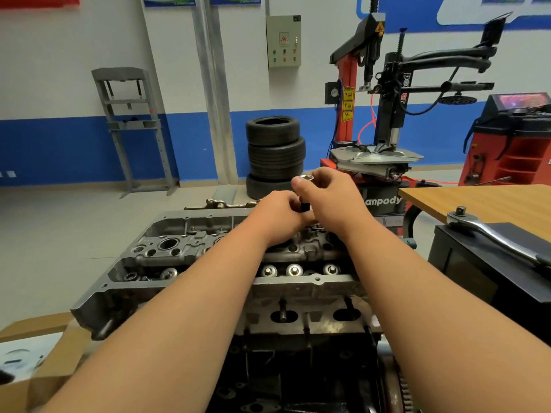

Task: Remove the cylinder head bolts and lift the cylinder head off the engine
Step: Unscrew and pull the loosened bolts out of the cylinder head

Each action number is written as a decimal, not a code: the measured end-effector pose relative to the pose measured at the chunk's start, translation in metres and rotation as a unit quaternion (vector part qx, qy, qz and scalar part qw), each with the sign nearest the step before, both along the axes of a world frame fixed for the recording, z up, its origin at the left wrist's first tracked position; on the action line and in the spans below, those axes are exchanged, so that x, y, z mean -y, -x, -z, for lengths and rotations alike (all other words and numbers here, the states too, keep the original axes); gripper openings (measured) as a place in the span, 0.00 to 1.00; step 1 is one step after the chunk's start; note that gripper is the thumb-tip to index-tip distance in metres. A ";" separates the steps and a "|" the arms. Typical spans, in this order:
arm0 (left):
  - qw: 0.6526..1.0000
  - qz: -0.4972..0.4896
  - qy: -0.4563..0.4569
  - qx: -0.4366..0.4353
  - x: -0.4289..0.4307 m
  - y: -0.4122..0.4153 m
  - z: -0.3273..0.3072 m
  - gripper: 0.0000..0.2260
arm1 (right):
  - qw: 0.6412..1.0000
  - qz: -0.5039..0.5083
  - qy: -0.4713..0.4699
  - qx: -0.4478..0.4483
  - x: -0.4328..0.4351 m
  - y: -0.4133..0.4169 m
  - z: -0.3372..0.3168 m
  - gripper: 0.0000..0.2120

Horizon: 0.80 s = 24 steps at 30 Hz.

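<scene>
Two hands met over the far middle of the cylinder head [167, 254], which still sat on the dark engine block [298, 368] directly in front of the person. Between them stood an upright piece [304, 205], silvery at its top and dark lower down; whether it was a bolt or a socket could not be told. The right hand [331, 198] pinched its silvery top between thumb and fingertips. The left hand [280, 213] had its fingers curled round the dark lower part, just above the casting. The near trough of the head held a row of round silvery caps [293, 269], partly hidden by the forearms.

To the right, a chrome ratchet [492, 236] lay on top of a black cabinet [477, 272], beside the wooden worktop [492, 201]. At the lower left, an open cardboard box [50, 347] held something pale and blurred.

Beyond the engine, a stack of tyres [275, 150] stood on the floor against the blue-and-white wall. A red and black tyre changer [372, 114] stood to its right, and a grey press frame [131, 126] to its left.
</scene>
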State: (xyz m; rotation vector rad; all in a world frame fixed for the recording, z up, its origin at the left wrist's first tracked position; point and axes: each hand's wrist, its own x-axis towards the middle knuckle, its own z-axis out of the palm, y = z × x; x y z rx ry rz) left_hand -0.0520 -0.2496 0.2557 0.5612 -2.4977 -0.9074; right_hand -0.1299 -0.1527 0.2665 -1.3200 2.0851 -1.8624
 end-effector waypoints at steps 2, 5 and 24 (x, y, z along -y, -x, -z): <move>0.999 0.023 -0.020 -0.010 0.001 -0.004 0.000 0.04 | 0.999 -0.038 -0.005 0.011 -0.002 0.001 -0.001 0.06; 1.000 0.012 -0.009 -0.015 0.002 -0.002 0.000 0.07 | 0.998 -0.050 -0.011 0.045 0.000 0.001 -0.001 0.06; 1.000 -0.010 -0.014 -0.013 0.000 0.000 -0.001 0.12 | 1.000 0.018 0.005 -0.002 0.002 -0.002 0.000 0.12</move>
